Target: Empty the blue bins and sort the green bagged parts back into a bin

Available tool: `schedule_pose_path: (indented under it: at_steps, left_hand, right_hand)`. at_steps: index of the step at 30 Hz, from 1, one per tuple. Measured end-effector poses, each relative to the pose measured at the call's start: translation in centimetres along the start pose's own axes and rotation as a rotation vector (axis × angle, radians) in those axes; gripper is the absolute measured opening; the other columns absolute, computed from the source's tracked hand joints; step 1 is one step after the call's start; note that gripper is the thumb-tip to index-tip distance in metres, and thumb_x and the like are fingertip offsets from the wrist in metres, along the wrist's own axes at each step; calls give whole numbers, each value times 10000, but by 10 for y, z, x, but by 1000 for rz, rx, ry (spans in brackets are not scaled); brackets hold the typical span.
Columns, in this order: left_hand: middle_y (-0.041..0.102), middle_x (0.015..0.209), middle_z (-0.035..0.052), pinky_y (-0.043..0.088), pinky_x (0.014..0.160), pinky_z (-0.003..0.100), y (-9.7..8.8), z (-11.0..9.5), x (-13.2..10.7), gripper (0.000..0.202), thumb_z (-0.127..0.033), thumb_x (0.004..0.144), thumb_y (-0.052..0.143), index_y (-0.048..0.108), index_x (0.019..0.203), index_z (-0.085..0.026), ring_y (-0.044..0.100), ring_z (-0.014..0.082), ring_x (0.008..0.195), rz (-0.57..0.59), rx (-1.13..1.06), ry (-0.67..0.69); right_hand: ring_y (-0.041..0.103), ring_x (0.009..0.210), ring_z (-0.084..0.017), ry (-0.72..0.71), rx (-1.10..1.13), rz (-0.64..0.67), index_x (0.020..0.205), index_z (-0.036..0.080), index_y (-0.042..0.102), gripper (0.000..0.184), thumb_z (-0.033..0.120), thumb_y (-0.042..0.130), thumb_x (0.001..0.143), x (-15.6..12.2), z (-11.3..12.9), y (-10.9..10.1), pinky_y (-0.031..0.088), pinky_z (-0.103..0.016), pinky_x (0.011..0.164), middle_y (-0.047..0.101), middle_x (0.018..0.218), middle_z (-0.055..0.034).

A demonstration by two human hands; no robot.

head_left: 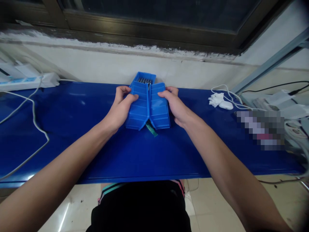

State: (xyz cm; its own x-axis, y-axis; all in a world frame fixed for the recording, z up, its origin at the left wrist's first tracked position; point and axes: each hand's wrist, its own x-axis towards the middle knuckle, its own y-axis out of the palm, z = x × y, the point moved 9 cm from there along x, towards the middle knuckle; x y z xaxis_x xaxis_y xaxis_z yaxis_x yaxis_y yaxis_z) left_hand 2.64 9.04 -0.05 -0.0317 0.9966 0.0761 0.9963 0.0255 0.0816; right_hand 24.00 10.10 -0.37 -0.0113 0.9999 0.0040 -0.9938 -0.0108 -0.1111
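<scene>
A blue plastic bin (138, 104) is tilted up with a ribbed outer face toward me, and my left hand (122, 108) grips its left side, thumb on the face. A second, similar blue bin (159, 106) leans against it edge to edge, with my right hand (175, 103) closed on its right edge. Behind them stands another blue bin (141, 75) holding several dark, metallic cylindrical pieces (146, 80). A small green, shiny piece (151, 129) lies on the table under the joined edges. The insides of the two held bins are hidden from me.
The blue table (149, 154) runs along a wall below a window frame (149, 30). A white power strip (31, 81) and cable (36, 122) lie left. At right are a white earbud case (226, 105), crumpled tissue (216, 99), cables and a blurred-out item (262, 130).
</scene>
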Motion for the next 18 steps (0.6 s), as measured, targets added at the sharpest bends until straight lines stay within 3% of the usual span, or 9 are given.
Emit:
schedule_pose_path:
  at_steps: [5, 10, 18]
  left_hand:
    - [575, 1057, 27, 499, 686, 292, -1, -3, -2, 381, -332, 816, 721, 449, 1069, -249, 598, 209, 950, -21, 14, 0]
    - [561, 1011, 30, 484, 655, 288, -9, -4, -2, 380, -339, 802, 733, 462, 1051, -241, 595, 208, 900, -73, 16, -19]
    - [588, 1022, 38, 494, 587, 270, -20, -3, 6, 423, -349, 784, 782, 499, 1088, -264, 631, 220, 875, -62, 30, -40]
  right_hand:
    - [494, 1373, -356, 59, 3, -31, 1253, 368, 466, 588, 607, 698, 769, -2, -3, -3, 475, -623, 1136, 569, 1366, -46]
    - [515, 1323, -362, 75, -21, -20, 1248, 384, 476, 585, 609, 700, 756, -3, -2, -7, 531, -613, 1059, 587, 1309, -49]
    - [536, 1269, -359, 98, -58, -13, 1204, 383, 468, 575, 616, 722, 743, -2, -2, -15, 551, -596, 1014, 584, 1245, -47]
